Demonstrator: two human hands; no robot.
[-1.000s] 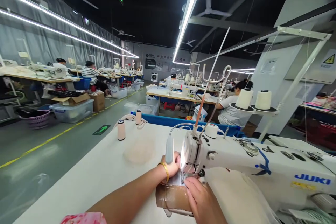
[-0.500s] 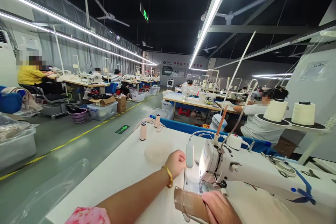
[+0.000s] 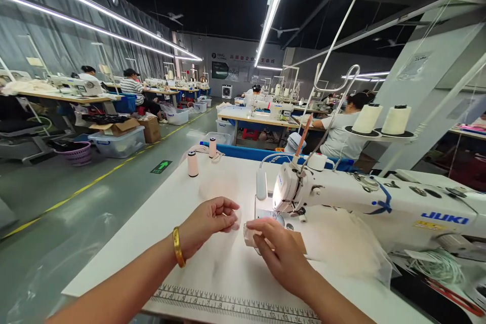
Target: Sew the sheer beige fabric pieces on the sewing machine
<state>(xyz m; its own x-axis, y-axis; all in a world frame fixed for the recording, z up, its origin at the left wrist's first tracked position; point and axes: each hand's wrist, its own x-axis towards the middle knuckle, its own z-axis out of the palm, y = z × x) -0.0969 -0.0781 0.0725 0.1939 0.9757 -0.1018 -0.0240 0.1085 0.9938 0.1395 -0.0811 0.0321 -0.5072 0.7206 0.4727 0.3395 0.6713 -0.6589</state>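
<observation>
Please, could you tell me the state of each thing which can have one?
Left hand: fingers curled, grip unclear.
Right hand: fingers bent, grip unclear.
Brown piece: partly hidden behind right hand.
Sewing machine: head lit; running unclear.
Nearer spool: upright.
Farther spool: upright.
Thread cones: upright.
Blue ribbon: tied.
Nearer cardboard box: flaps open.
Ceiling lights: lit.

Left hand [image 3: 212, 220] and right hand [image 3: 279, 248] apart, forearms [image 3: 125, 276] slanting inward.
At seven o'clock, the left curls its fingers [image 3: 225, 202] toward three; at five, the right points its fingers toward ten.
</observation>
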